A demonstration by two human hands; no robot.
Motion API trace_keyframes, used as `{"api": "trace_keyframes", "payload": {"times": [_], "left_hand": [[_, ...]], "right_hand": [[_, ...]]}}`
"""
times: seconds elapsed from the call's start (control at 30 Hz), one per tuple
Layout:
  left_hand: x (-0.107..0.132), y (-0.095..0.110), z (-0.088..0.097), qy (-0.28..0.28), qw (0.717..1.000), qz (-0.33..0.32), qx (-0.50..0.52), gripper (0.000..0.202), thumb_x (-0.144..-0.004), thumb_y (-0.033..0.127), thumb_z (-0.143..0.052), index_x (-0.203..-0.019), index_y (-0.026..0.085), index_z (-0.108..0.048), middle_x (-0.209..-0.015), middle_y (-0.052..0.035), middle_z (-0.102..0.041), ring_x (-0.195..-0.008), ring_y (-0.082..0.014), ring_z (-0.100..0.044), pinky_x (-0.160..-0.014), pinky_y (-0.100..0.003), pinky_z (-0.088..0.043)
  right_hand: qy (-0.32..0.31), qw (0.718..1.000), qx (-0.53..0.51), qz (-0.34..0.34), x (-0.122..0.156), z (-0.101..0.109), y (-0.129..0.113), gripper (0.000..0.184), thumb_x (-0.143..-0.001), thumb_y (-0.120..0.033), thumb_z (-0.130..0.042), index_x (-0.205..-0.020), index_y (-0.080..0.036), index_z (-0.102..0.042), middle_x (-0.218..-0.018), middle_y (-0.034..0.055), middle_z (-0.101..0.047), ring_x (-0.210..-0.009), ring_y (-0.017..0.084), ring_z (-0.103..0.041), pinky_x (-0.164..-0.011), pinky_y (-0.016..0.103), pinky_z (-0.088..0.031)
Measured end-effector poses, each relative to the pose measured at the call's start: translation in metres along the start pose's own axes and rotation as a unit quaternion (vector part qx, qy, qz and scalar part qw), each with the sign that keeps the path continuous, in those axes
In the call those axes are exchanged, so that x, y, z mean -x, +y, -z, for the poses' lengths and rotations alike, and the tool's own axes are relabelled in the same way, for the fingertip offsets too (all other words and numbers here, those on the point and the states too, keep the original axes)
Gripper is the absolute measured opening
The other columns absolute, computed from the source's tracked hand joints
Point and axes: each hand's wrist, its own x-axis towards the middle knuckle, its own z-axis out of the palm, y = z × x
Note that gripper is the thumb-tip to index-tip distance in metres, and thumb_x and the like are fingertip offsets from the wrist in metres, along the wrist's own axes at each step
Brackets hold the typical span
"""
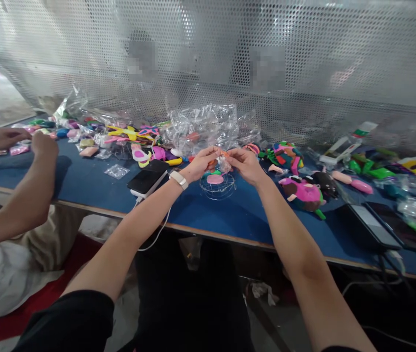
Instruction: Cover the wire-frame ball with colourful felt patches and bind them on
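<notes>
Both of my hands meet above the middle of the table, fingers closed. Between them is a small piece of orange modelling clay point(224, 153) with a crumpled clear plastic wrapper point(225, 165) hanging below it. My left hand point(202, 164), with a pale band on the wrist, pinches from the left. From the right, my right hand point(245, 165) grips at the same spot; exactly which finger holds clay or plastic is too small to tell. Under the hands, a round thin wire frame point(218, 191) lies on the blue table point(208, 212), with a flat pink disc point(215, 180) in it.
A black-topped power bank point(148, 177) with a white cable sits by my left forearm. Clear plastic bags point(204, 127) and colourful clay pieces line the back. Right are a pink clay figure point(303, 191) and phones point(375, 226). Another person's hands point(44, 144) work at left.
</notes>
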Motion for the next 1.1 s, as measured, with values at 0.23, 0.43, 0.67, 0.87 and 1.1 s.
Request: {"api": "trace_keyframes", "payload": {"times": [0.23, 0.43, 0.67, 0.87, 1.1], "left_hand": [[0.000, 0.002, 0.005, -0.047, 0.998, -0.041, 0.001, 0.044, -0.094, 0.057, -0.088, -0.097, 0.024, -0.058, -0.059, 0.0104, -0.037, -0.051, -0.0093, -0.034, -0.054, -0.027, -0.030], [0.004, 0.008, 0.005, -0.061, 0.997, -0.049, 0.008, 0.049, -0.088, 0.063, -0.088, -0.097, 0.026, -0.058, -0.059, 0.0108, -0.032, -0.052, -0.0104, -0.030, -0.055, -0.027, -0.029], [0.000, 0.005, 0.009, -0.057, 0.995, -0.070, -0.039, 0.046, -0.095, 0.067, -0.080, -0.102, 0.027, -0.059, -0.062, 0.0100, -0.037, -0.050, -0.0105, -0.031, -0.054, -0.030, -0.033], [0.001, 0.008, 0.010, -0.075, 0.991, -0.090, -0.060, 0.048, -0.093, 0.068, -0.083, -0.102, 0.027, -0.061, -0.063, 0.0094, -0.041, -0.052, -0.0097, -0.034, -0.057, -0.030, -0.044], [0.003, 0.013, 0.013, -0.092, 0.986, -0.099, -0.099, 0.042, -0.099, 0.066, -0.078, -0.104, 0.027, -0.064, -0.061, 0.0092, -0.040, -0.053, -0.0110, -0.039, -0.060, -0.030, -0.049]], "right_hand": [[-0.001, 0.992, -0.122, -0.015, 0.003, -0.004, -0.006, 0.050, -0.071, -0.057, -0.105, -0.104, -0.028, -0.080, -0.071, -0.0061, -0.061, -0.058, 0.011, -0.048, -0.054, 0.027, -0.041], [0.022, 0.996, -0.085, -0.008, 0.004, -0.004, -0.020, 0.057, -0.070, -0.055, -0.102, -0.116, -0.031, -0.080, -0.087, -0.0015, -0.071, -0.062, 0.014, -0.054, -0.054, 0.031, -0.045], [-0.035, 0.999, 0.027, -0.016, 0.006, 0.001, -0.019, 0.042, -0.077, -0.057, -0.099, -0.098, -0.028, -0.078, -0.070, -0.0035, -0.064, -0.060, 0.015, -0.055, -0.053, 0.031, -0.044], [-0.050, 0.996, -0.040, -0.056, 0.006, 0.000, -0.020, 0.034, -0.078, -0.044, -0.094, -0.097, -0.025, -0.073, -0.076, -0.0031, -0.062, -0.062, 0.014, -0.054, -0.055, 0.030, -0.043], [-0.058, 0.990, 0.125, -0.017, 0.000, 0.010, -0.023, 0.017, -0.083, -0.029, -0.080, -0.099, -0.027, -0.076, -0.071, -0.0032, -0.064, -0.064, 0.017, -0.054, -0.065, 0.035, -0.043]]}}
